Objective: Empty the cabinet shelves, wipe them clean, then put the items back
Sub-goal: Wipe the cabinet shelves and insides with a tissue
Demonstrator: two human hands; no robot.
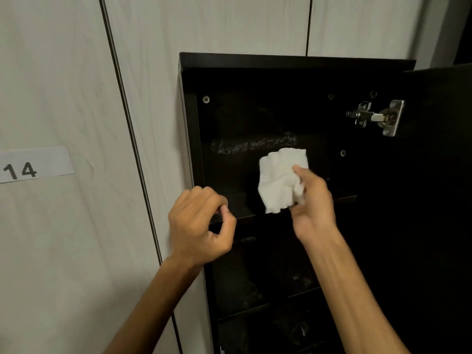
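The dark cabinet [296,61] stands open against a pale panelled wall [63,85], and I take its top shelf [235,215] as my reference. The right hand [313,200] is just in front of this shelf, above its front edge. It grips a crumpled white cloth [278,182] between the thumb and the curled fingers, and most of the cloth stands free above the hand. The left hand [201,226] is at the left end of the shelf edge. Its fingers are curled in loosely with the thumb near the fingertips, and I cannot see anything inside it.

Above the shelf, on the back panel, there is a pale smeared streak [252,145]. The top compartment looks empty. Below the shelf the compartments are very dark, and I cannot tell if something is left there. To the upper right of the shelf a metal hinge [375,117] holds the open door [439,175].

I think the wiping is now in progress. The risks are small: the cloth is held only at one corner, so a hard push may pull it from the fingers. A dirty cloth may only spread the streak. A wide sweep to the right could also catch the cloth on the hinge.
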